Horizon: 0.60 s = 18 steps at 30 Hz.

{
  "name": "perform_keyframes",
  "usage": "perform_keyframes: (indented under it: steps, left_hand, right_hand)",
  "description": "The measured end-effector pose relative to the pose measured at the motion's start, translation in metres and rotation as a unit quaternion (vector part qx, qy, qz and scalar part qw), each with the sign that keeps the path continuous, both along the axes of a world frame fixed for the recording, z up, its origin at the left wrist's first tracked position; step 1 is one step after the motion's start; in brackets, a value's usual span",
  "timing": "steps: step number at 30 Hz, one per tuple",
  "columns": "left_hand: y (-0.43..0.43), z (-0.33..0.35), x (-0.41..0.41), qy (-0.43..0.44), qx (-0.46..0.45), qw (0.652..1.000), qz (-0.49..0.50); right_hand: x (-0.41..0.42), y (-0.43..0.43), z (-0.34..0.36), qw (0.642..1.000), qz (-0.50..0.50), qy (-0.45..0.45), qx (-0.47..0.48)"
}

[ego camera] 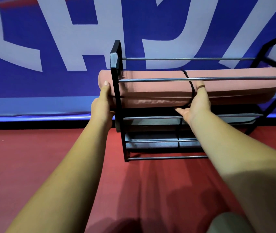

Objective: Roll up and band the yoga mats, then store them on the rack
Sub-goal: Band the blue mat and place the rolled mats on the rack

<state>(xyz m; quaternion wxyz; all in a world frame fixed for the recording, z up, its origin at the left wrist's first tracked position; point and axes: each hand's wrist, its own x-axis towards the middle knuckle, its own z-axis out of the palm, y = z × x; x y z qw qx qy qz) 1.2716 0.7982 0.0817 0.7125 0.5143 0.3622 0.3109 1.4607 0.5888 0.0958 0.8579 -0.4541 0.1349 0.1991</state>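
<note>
A rolled pink yoga mat [150,91] lies across the upper tier of a black metal rack [116,68], behind its silver rail. A black band [191,88] circles the roll near its middle. My left hand [102,103] holds the mat's left end, which sticks out past the rack's side frame; the thumb lies up the roll and the fingers are hidden beneath. My right hand [196,105] presses flat against the front of the mat beside the band, thumb spread out under it.
Rolled grey mats [150,122] fill the rack's lower tiers, one with a dark band. The rack stands on red floor [33,165] against a blue and white banner wall [49,47]. A second black frame [272,52] shows at the right edge.
</note>
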Motion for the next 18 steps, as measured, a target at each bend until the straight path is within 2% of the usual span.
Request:
perform_keyframes:
  steps: [12, 18]
  left_hand:
    - [0.003, 0.004, -0.004, 0.035, 0.039, 0.997, -0.057]
    - [-0.002, 0.003, -0.004, 0.018, 0.024, 1.000, -0.009]
  right_hand:
    - [0.001, -0.002, 0.008, 0.998, -0.027, 0.002, -0.048]
    - [-0.002, -0.003, 0.009, 0.998, -0.019, 0.001, -0.054]
